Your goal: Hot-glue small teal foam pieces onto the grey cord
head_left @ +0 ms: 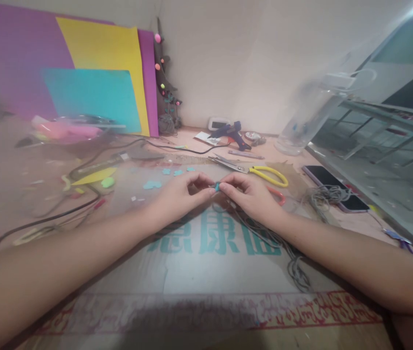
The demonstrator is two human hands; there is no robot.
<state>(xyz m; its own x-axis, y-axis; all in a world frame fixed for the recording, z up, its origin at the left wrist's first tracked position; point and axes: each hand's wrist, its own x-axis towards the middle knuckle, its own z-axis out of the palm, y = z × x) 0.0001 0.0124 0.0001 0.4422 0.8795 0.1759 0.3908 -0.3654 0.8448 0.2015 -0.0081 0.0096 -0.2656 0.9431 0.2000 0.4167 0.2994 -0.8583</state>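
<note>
The fingers of your left hand (191, 190) and right hand (246, 194) pinch a tiny teal piece (217, 185) between them, above a glossy sheet (206, 279) with teal lettering; its exact shape is too small to tell. Thin grey cord (299, 272) trails in loose, stringy loops by your right forearm. Flat, scalloped turquoise cutouts (152, 185) lie near your left hand, smooth-handled scissors (243, 169) beyond your right.
</note>
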